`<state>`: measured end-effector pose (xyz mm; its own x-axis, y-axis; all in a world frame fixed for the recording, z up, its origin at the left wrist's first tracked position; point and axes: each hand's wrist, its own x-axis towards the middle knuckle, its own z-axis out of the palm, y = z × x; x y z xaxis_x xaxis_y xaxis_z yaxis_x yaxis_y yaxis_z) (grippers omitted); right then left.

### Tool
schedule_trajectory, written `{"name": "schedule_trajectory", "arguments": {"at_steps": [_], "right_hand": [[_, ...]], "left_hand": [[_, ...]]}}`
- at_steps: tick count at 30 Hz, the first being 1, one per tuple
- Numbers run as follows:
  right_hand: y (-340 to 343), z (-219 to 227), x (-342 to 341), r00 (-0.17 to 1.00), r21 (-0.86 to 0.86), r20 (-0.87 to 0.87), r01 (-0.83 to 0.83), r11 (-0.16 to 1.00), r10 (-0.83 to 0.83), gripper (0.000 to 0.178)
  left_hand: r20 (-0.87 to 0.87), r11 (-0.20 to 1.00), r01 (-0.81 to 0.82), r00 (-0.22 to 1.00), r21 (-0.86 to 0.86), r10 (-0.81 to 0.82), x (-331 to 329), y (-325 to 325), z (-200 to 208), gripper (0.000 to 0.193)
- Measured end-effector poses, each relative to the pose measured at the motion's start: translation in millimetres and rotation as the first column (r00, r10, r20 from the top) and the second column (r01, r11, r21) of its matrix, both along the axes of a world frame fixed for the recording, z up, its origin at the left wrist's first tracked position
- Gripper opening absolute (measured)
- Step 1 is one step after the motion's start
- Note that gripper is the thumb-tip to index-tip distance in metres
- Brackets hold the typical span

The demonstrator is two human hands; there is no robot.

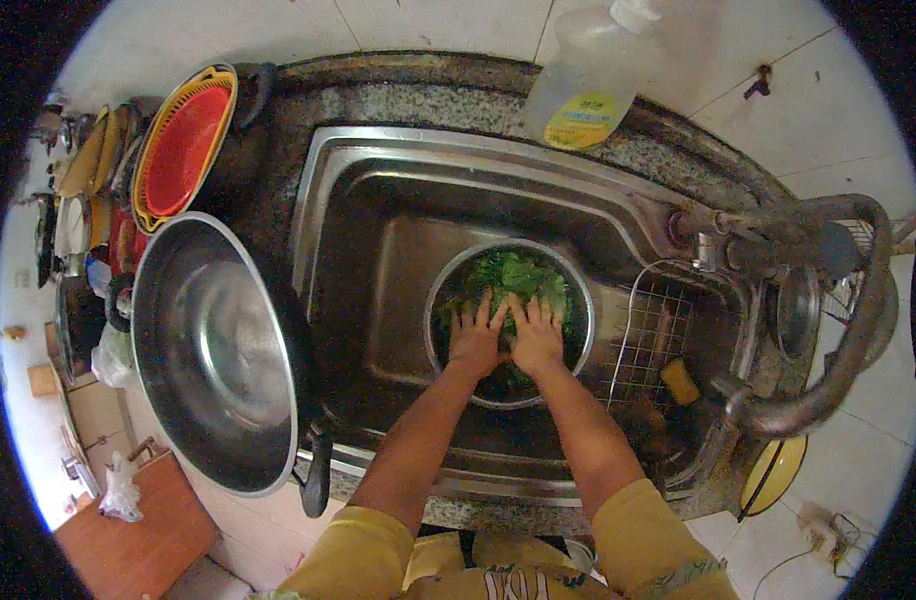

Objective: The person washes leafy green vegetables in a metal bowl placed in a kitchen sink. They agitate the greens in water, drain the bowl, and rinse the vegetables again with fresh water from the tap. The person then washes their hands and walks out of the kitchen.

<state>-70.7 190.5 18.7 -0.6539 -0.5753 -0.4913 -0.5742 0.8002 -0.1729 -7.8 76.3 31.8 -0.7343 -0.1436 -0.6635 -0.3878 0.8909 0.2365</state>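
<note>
Inside the steel sink [373, 215] stands a round metal bowl [435, 352] of leafy greens [513, 268]. My left hand [476, 335] lies on the greens at the bowl's left half, fingers spread. Beside it, my right hand [536, 332] presses on the greens with its fingers stretched out and apart. Neither hand grips anything that shows. The leaves under both palms are hidden.
A large wok [218, 340] sits left of the sink, near red and yellow baskets [186, 150]. Behind the sink stands a clear bottle [588, 85]. At right are a wire rack [658, 325], a yellow sponge [680, 382] and a curved faucet [863, 330].
</note>
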Motion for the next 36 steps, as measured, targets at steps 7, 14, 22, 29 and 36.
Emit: {"name": "schedule_trajectory", "arguments": {"at_steps": [7, 14, 22, 29, 36], "right_hand": [[-21, 77, -24, 0.999, -0.071, -0.031, 0.035, 0.997, -0.037, 0.094], [-5, -10, -29, 0.952, 0.010, -0.230, -0.203, 0.979, 0.200, 0.072], [-14, 58, -25, 0.989, 0.126, 0.146, 0.004, 0.992, -0.023, 0.067], [13, -64, 34, 0.894, 0.613, -0.254, -0.146, 0.776, 0.369, 0.069], [-1, 24, 12, 0.987, 0.202, -0.137, 0.108, 0.973, -0.081, 0.055]], "left_hand": [[-0.211, 0.966, 0.124, 0.962, -0.225, -0.172, -11, -11, 54, 0.113], [-0.207, 0.947, 0.212, 0.942, -0.242, -0.263, -28, -21, -14, 0.127], [0.033, 0.994, 0.017, 0.999, -0.107, -0.013, -8, 1, 65, 0.120], [-0.045, 0.983, -0.024, 0.999, -0.183, 0.016, 22, 17, -28, 0.090], [-0.140, 0.990, -0.017, 0.990, -0.138, -0.003, 18, 23, 4, 0.069]]}}
